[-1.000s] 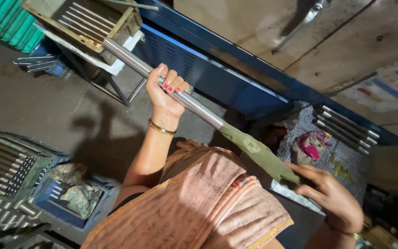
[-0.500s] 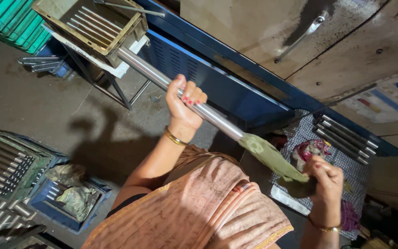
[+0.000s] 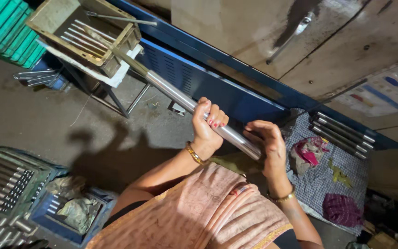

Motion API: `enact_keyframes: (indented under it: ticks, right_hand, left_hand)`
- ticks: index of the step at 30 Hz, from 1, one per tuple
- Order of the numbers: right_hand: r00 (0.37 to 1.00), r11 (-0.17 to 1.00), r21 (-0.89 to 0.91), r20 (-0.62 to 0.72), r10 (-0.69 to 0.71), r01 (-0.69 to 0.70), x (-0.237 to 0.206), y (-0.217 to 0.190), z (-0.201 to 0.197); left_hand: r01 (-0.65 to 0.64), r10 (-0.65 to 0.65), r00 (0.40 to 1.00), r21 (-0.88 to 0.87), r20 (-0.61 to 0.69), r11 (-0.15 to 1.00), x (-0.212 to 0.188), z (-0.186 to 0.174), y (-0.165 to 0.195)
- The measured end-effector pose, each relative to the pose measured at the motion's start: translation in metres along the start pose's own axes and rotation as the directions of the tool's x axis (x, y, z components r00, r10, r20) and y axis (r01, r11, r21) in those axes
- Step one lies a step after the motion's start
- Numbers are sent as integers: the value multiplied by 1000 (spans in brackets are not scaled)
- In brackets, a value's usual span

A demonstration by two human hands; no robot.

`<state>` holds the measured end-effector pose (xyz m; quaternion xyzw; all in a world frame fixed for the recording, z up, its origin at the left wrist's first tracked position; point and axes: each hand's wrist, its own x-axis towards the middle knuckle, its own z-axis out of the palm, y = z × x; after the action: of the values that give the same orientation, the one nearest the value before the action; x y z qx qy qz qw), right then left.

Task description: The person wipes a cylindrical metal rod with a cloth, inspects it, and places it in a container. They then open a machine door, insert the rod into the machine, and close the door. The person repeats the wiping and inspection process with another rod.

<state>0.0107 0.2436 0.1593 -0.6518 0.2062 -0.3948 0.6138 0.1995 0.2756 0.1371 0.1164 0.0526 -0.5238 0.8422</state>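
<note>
A long shiny steel rod [image 3: 171,92] runs diagonally from a yellowish tray [image 3: 47,18] at the upper left down toward my lap. My left hand [image 3: 208,127], with a gold bangle at the wrist, is closed around the rod's middle. My right hand [image 3: 268,147] curls round the rod's lower end, right beside the left hand. An olive-green cloth [image 3: 229,162] lies on my lap under that end. My peach-coloured garment fills the lower middle of the view.
The tray holds several thin rods and sits on a metal stand. Green crates [image 3: 1,27] stand at the top left. Blue crates of rods [image 3: 1,184] and rags [image 3: 70,212] sit at the lower left. A checked cloth [image 3: 346,166] at the right bears more rods [image 3: 342,133] and rags. A blue metal panel [image 3: 208,83] runs behind.
My right hand has left the rod's far lower end and come up next to my left hand. The green cloth has dropped from the rod to my lap.
</note>
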Motion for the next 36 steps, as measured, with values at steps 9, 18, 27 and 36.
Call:
enact_keyframes:
  ticks: [9, 18, 27, 36]
  right_hand:
    - [999, 968, -250, 30, 27, -19, 26, 23, -37]
    - [936, 874, 421, -337, -96, 241, 53, 15, -106]
    - [568, 790, 601, -695, 441, 122, 0, 141, -220]
    - [168, 740, 588, -806, 567, 327, -48, 194, -324]
  left_hand:
    - [-101, -56, 943, 442, 328, 891, 26, -3, -12]
    - [-163, -510, 852, 985, 117, -46, 54, -5, -94]
    - [-135, -653, 715, 867, -249, -479, 78, -65, -205]
    - [-524, -746, 611, 572, -264, -632, 104, -100, -319]
